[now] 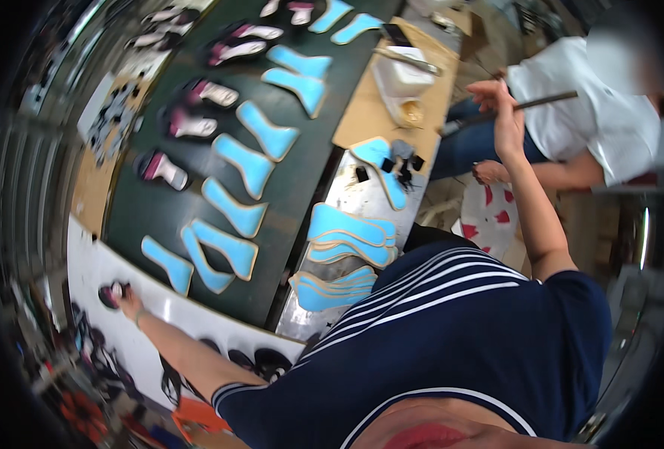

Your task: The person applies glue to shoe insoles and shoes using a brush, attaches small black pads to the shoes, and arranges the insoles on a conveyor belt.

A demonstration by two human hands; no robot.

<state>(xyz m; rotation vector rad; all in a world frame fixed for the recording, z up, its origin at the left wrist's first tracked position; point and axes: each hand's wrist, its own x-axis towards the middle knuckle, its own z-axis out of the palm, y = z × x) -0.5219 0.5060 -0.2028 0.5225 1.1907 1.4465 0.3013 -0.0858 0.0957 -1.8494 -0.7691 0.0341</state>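
At the far left, my left hand [128, 304] is closed on a small dark sandal [109, 294] with a pale insole, over the white tabletop [96, 258]. My right hand [506, 123] is raised at the right, with a long dark-handled brush [545, 101] lying across it, gripped near the palm. The brush's far end is blurred. On the dark green table [197, 187] between my hands lie several light-blue sole-shaped pieces [244, 162] with tan edges. Behind them stand several sandals [169, 170] with dark uppers and pale insoles.
Stacked blue soles [347, 236] lie on the metal bench close to my body. A white container [403, 75] and a yellowish cup [409, 114] sit on a cardboard-covered board. A person in a white shirt [583, 112] stands at the right. Black shoes [272, 359] line the white table.
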